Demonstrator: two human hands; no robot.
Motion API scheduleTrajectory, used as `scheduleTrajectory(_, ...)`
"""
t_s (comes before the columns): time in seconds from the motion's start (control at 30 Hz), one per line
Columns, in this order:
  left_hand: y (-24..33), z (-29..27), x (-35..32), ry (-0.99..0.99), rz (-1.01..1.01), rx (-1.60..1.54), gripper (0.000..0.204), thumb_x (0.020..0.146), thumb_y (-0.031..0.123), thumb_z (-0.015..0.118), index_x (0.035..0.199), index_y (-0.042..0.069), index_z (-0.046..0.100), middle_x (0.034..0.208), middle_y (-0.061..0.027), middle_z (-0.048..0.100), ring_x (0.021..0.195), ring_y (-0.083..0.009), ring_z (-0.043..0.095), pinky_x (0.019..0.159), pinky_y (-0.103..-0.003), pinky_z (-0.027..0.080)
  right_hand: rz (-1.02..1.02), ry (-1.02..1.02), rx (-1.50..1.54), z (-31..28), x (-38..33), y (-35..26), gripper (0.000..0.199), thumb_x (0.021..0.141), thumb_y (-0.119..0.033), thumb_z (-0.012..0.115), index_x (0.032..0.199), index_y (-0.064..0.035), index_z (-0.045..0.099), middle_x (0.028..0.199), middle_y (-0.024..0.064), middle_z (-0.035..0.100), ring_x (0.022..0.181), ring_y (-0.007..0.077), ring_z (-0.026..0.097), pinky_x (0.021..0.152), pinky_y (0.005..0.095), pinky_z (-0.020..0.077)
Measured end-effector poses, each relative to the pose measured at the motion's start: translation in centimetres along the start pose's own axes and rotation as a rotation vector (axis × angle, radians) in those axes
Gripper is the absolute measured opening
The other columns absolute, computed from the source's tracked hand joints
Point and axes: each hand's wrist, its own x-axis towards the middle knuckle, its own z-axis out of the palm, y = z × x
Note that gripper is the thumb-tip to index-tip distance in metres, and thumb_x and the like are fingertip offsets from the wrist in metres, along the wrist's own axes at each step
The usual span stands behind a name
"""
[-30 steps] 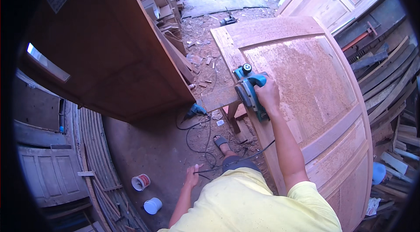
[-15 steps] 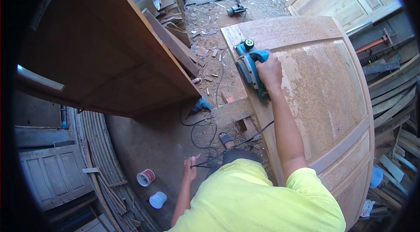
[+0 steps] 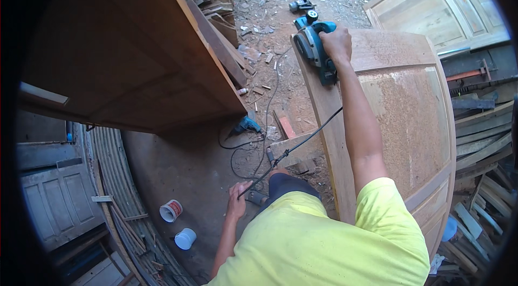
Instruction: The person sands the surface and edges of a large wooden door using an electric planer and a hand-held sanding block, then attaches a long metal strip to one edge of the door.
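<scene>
My right hand [image 3: 336,44] grips the rear handle of a blue electric planer [image 3: 314,51]. The planer rests on the left edge of a panelled wooden door [image 3: 399,102], at its far corner. Wood shavings [image 3: 396,104] cover much of the door's recessed panel. Lower down, my left hand [image 3: 237,197] is closed around the planer's black power cord [image 3: 302,143]. The cord runs up from that hand, past a knotted or joined spot, and passes behind my right forearm.
A dark wooden door [image 3: 124,43] stands at the left. A blue power drill [image 3: 245,125] lies on the floor by its lower corner. Another power tool [image 3: 301,5] sits beyond the planer. Two white buckets [image 3: 185,238] are at lower left; stacked timber [image 3: 485,140] lines the right.
My right hand has pushed the planer forward along the door's left edge to the far corner. The cord has lifted and stretched straighter from my left hand.
</scene>
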Motion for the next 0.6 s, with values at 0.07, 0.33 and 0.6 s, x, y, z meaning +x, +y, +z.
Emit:
scheduleTrajectory(0.07,1.1,-0.1,1.2,0.023,-0.002,0.004,0.057,0.120,0.038,0.027,0.138,0.015,0.075,0.142,-0.0139,0.068,0.140,-0.0380,0.051,0.125,-0.046,0.035,-0.036,0.000,0.012,1.3,2.7,-0.7,0.044,0.082,-0.028,0.078,0.117,-0.0018,0.078,0.118,0.0273,0.077,0.113,0.0439,0.075,0.099,0.0513,0.0596)
scheduleTrajectory(0.33,3.3,-3.6,3.6,0.132,0.023,-0.061,0.060,0.120,0.039,0.024,0.137,0.014,0.076,0.143,-0.0138,0.069,0.143,-0.0371,0.050,0.126,-0.046,0.034,-0.029,-0.102,0.042,2.0,6.5,1.4,0.045,0.082,-0.031,0.080,0.115,-0.0006,0.079,0.118,0.0289,0.077,0.114,0.0442,0.075,0.100,0.0500,0.0592)
scheduleTrajectory(0.6,1.0,-4.8,2.5,0.055,-0.015,-0.003,0.066,0.120,0.045,0.021,0.136,0.013,0.077,0.142,-0.0137,0.070,0.144,-0.0363,0.050,0.126,-0.046,0.033,-0.133,-0.080,0.309,-7.6,-15.0,10.1,0.040,0.087,-0.012,0.080,0.125,-0.0030,0.076,0.111,0.0217,0.079,0.105,0.0366,0.077,0.094,0.0444,0.0573)
